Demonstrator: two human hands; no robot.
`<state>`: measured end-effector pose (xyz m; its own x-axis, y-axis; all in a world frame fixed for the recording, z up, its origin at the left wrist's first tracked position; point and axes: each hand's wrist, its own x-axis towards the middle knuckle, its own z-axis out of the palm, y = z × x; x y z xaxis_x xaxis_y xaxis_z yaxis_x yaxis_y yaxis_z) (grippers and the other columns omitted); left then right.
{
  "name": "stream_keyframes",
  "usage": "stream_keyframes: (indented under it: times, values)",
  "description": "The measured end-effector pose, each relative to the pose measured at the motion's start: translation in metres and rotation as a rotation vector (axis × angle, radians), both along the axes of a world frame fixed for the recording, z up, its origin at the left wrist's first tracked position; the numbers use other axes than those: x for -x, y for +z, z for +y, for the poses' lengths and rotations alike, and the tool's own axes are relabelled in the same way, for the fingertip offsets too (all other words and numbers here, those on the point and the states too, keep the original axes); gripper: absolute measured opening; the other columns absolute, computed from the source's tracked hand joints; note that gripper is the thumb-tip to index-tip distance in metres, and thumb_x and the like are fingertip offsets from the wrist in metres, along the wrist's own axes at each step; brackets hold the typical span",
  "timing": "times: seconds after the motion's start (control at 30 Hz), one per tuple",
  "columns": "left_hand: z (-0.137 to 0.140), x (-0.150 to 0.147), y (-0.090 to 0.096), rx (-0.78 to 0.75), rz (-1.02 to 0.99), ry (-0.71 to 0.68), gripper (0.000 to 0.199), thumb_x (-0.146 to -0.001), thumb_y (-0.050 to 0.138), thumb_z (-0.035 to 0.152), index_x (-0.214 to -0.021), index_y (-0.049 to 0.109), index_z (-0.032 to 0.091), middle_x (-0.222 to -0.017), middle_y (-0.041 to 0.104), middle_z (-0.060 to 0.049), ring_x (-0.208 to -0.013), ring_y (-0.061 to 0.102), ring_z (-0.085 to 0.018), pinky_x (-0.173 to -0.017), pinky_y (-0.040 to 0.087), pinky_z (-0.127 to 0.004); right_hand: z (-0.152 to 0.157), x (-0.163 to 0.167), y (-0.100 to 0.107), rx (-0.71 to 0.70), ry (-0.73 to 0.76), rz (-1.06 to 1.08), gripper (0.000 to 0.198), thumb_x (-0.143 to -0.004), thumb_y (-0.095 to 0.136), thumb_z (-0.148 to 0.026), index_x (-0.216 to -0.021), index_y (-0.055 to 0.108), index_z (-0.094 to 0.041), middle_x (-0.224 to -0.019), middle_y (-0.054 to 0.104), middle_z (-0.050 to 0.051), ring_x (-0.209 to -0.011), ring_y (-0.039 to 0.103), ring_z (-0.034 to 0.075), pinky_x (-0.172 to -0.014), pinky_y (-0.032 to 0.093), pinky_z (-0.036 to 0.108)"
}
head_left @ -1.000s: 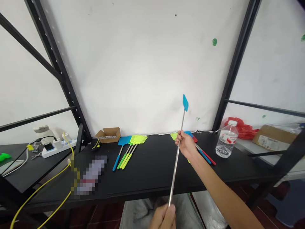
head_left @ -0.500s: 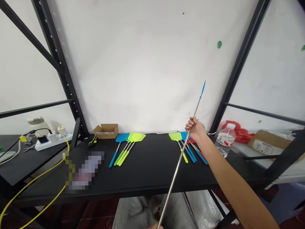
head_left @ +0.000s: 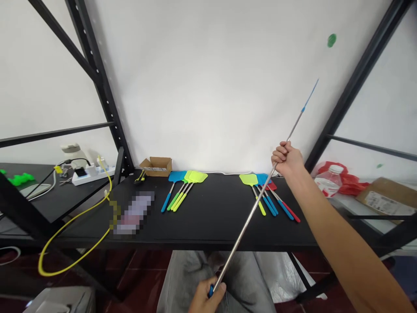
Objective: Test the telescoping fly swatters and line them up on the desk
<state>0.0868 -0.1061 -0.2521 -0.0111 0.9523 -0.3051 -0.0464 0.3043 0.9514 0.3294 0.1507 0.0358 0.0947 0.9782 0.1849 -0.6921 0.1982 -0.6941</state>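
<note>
A fly swatter with a long extended metal shaft slants across the view, its blue head edge-on at the upper right. My right hand is closed around the upper part of the shaft, in front of the wall. Low in the middle, my left hand grips the swatter's blue handle end, most of which the fingers hide. Behind the shaft, at the right, lies a fan of swatters in yellow, blue and red. Another fan of swatters, blue, green and yellow, lies on the left of the black table.
A small cardboard box stands at the back left. Nearby are a blurred-out flat object, a yellow cable and a power strip. A water bottle and a carton are at the right. Black metal posts frame the table.
The view has shifted, bringing my left hand and the blue handle end more fully into sight. The swatter leans further right, and its head is higher.
</note>
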Motion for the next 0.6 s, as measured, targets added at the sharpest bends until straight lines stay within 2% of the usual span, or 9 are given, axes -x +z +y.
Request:
stream_keyframes:
  times: [0.17,0.3,0.43,0.6]
  values:
    - [0.005,0.005,-0.006,-0.087,0.053,-0.101,0.052,-0.071,0.061,0.068,-0.067,0.047,0.019,-0.056,0.038,0.006,-0.054,0.035,-0.009,-0.049,0.027,-0.021,0.002,0.004,-0.004,0.014,-0.049,0.013,0.035,-0.100,0.036,-0.036,-0.069,0.044,-0.020,-0.045,0.025,-0.009,-0.031,0.018,0.004,-0.028,0.014,0.017]
    - [0.010,0.010,-0.008,-0.104,0.008,-0.120,0.050,-0.077,0.058,0.065,-0.064,0.041,0.020,-0.052,0.033,0.008,-0.049,0.028,-0.007,-0.045,0.020,-0.021,0.008,0.005,-0.007,0.021,-0.060,-0.021,0.034,-0.098,0.041,-0.039,-0.069,0.043,-0.021,-0.045,0.024,-0.010,-0.030,0.017,0.004,-0.028,0.014,0.017]
    - [0.014,0.013,-0.005,-0.113,-0.008,-0.170,0.049,-0.081,0.055,0.062,-0.062,0.036,0.020,-0.050,0.030,0.008,-0.046,0.025,-0.006,-0.044,0.017,-0.022,0.011,0.001,-0.005,0.012,-0.083,-0.016,0.035,-0.099,0.038,-0.038,-0.069,0.043,-0.021,-0.045,0.024,-0.010,-0.030,0.016,0.004,-0.028,0.013,0.017]
    - [0.015,0.014,0.000,-0.119,-0.008,-0.164,0.052,-0.079,0.057,0.063,-0.059,0.034,0.020,-0.049,0.030,0.008,-0.046,0.025,-0.006,-0.044,0.017,-0.022,0.010,-0.005,-0.002,0.035,-0.107,0.010,0.040,-0.101,0.029,-0.035,-0.067,0.042,-0.020,-0.043,0.021,-0.010,-0.030,0.015,0.004,-0.028,0.011,0.017]
